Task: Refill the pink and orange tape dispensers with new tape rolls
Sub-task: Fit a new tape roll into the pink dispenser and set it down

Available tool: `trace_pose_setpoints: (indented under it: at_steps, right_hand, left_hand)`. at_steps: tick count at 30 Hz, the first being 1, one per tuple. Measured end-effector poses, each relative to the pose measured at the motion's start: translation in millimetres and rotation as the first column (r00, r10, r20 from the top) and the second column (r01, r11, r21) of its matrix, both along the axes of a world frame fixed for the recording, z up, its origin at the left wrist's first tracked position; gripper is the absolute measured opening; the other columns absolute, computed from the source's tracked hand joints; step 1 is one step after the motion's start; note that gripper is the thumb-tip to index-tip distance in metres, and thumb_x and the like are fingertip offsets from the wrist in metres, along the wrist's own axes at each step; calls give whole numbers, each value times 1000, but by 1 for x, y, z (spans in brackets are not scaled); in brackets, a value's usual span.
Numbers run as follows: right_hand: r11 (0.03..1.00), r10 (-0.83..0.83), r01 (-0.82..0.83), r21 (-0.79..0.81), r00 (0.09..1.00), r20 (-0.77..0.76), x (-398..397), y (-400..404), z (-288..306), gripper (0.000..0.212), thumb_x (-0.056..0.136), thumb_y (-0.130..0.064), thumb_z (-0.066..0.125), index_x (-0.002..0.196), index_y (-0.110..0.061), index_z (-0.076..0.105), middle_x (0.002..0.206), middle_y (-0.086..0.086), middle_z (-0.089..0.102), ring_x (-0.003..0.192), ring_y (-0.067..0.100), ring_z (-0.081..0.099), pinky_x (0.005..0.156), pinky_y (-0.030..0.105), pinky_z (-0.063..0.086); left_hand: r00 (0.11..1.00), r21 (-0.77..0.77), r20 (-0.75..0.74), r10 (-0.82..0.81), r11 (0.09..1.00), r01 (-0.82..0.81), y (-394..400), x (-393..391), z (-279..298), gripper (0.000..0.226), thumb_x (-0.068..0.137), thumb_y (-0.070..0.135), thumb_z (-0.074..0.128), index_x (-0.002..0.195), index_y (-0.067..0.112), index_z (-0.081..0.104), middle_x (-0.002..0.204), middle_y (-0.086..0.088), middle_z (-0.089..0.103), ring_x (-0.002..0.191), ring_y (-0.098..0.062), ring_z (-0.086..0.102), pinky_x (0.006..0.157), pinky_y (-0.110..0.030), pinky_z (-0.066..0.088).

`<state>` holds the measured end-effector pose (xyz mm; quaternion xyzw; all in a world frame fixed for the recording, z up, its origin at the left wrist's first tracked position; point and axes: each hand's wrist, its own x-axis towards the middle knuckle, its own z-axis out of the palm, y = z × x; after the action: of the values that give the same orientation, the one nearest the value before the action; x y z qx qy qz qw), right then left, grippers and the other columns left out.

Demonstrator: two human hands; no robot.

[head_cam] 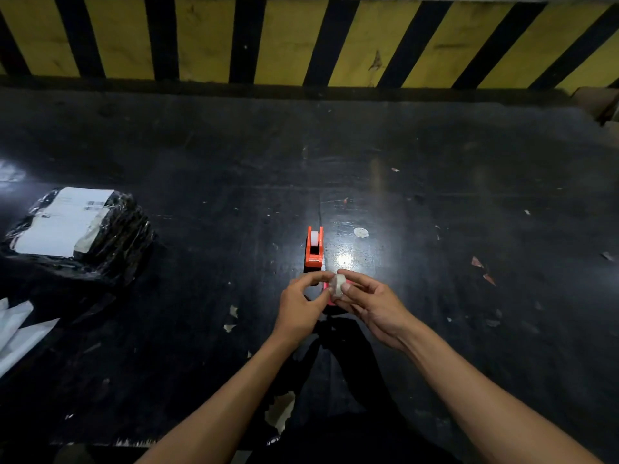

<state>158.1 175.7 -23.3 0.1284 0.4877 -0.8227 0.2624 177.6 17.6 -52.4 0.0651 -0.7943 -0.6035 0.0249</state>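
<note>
An orange tape dispenser [314, 248] stands upright on the black table [435, 162] with a white tape roll seated in it. Just in front of it, both my hands meet over a small clear tape roll [337, 284]. My right hand [366, 304] pinches the roll between thumb and fingers. My left hand [303, 306] touches the roll's left side with its fingertips. A sliver of the pink dispenser [331, 301] shows beneath and between my hands; most of it is hidden.
A black plastic-wrapped parcel with white labels [72, 229] lies at the left. White plastic sheets [16, 329] sit at the left edge. Paper scraps and tape bits dot the table. A yellow-and-black striped wall [301, 38] runs behind; a cardboard corner [599, 102] is at far right.
</note>
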Motion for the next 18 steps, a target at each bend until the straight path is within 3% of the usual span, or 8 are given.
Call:
trace_pose_setpoints:
  at_steps: [4, 7, 10, 12, 15, 18]
  right_hand:
    - [1000, -5, 5, 30, 1000, -12, 0, 0, -2, 34, 91, 5, 54, 125, 6, 53, 121, 29, 61, 99, 35, 64, 75, 26, 60]
    - [994, 38, -33, 104, 998, -47, 0, 0, -3, 28, 93, -2, 54, 120, 7, 56, 119, 30, 64, 104, 37, 64, 89, 33, 57]
    - [989, 54, -46, 142, 997, -59, 0, -1, -3, 30, 93, -13, 59, 116, 6, 60, 115, 27, 67, 103, 35, 65, 91, 36, 56]
    - [980, 74, -53, 193, 992, -104, 0, -1, -5, 29, 89, -15, 66, 111, 4, 63, 113, 29, 67, 104, 38, 66, 94, 41, 55]
    - [963, 65, -26, 267, 988, -138, -2, 1, -8, 22, 86, -5, 67, 107, 4, 65, 112, 32, 66, 95, 35, 67, 87, 36, 58]
    - [954, 98, -47, 297, 982, -159, -3, 4, -8, 26, 86, -2, 66, 109, 10, 63, 110, 31, 67, 95, 36, 68, 83, 31, 58]
  left_hand:
    - [1000, 2, -22, -6, 1000, 6, 1, 2, 5, 21, 85, 13, 76, 103, 22, 74, 103, 9, 75, 96, -1, 67, 85, -12, 49]
    - [999, -15, -36, 16, 1000, -17, 3, 3, 10, 21, 82, 12, 78, 99, 21, 72, 96, 10, 74, 91, 0, 67, 80, -10, 49]
    - [998, -89, -55, 12, 996, -17, 4, 1, 10, 20, 80, 10, 78, 97, 18, 72, 96, 7, 72, 93, -5, 66, 82, -12, 48]
    - [998, -136, -64, -3, 991, -6, 4, 1, 8, 20, 80, 12, 79, 97, 19, 72, 100, 8, 66, 96, -3, 62, 79, -6, 43]
    - [997, -139, -72, -36, 990, 26, 1, 2, 6, 19, 81, 12, 78, 95, 23, 72, 106, 8, 61, 99, 2, 58, 78, -2, 41]
    - [996, -43, -17, -83, 996, 82, -2, 0, 3, 17, 85, 11, 74, 97, 23, 70, 104, 7, 71, 89, -3, 67, 75, -10, 48]
